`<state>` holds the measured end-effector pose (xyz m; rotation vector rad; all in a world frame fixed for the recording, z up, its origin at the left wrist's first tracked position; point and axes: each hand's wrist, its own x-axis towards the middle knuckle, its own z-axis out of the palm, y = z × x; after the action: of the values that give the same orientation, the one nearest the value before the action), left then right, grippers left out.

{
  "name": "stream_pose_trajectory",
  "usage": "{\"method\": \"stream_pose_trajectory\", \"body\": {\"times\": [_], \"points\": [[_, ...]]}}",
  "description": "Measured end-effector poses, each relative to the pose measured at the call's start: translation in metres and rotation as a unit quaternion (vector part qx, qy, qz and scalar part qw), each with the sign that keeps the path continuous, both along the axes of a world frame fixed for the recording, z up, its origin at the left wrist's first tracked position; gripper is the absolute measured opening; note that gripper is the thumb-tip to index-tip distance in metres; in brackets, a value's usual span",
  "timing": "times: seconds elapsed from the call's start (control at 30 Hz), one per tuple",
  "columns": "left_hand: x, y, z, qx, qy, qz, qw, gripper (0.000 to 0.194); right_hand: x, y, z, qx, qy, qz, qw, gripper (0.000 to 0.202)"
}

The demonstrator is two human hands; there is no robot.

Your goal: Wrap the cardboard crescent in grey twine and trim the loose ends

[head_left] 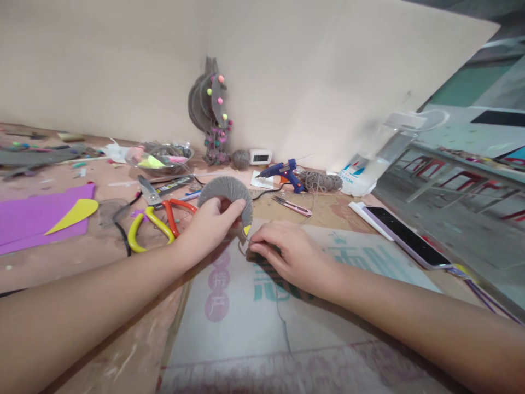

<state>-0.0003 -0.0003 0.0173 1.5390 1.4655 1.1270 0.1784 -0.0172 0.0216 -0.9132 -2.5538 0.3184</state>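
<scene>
My left hand (213,221) grips a curved crescent wrapped in grey yarn (227,189), thumb on its inner right side. A small yellow tip (246,230) shows bare at the crescent's lower right end. Just beside that tip, my right hand (287,249) is closed, thumb and forefinger pinching the grey yarn strand (248,238). A length of yarn trails down over the printed plastic sheet (197,334) below my hands. Left of the crescent lie scissors with a yellow and red handle (172,219).
A blue glue gun (287,174), yarn skein (322,180), pink craft knife (293,207) and small digital clock (261,157) sit behind. Purple felt (36,219) is left; a phone (406,235) and a water bottle (373,156) are right. A pompom-trimmed grey ornament (203,104) hangs against the wall.
</scene>
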Motion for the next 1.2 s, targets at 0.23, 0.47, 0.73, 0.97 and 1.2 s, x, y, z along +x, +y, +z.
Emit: {"method": "stream_pose_trajectory", "body": {"times": [0.23, 0.47, 0.73, 0.97, 1.2], "points": [[-0.001, -0.001, -0.005, -0.007, 0.040, -0.006, 0.999, 0.037, 0.005, 0.002, 0.009, -0.025, 0.118, -0.076, 0.990, 0.022], [0.001, -0.002, -0.001, -0.023, -0.020, -0.021, 0.999, 0.035, 0.009, 0.017, 0.000, -0.089, 0.085, -0.121, 0.985, 0.021], [0.000, 0.000, -0.004, -0.015, -0.017, -0.020, 1.000, 0.037, 0.018, 0.018, 0.009, 0.029, 0.146, -0.121, 0.981, 0.032], [0.000, 0.000, -0.005, -0.031, -0.006, 0.003, 0.999, 0.041, 0.010, 0.001, 0.011, -0.201, 0.252, -0.120, 0.939, 0.012], [0.001, 0.001, -0.003, -0.034, -0.024, 0.001, 0.999, 0.037, 0.000, 0.005, -0.007, -0.248, 0.211, -0.081, 0.942, 0.018]]}}
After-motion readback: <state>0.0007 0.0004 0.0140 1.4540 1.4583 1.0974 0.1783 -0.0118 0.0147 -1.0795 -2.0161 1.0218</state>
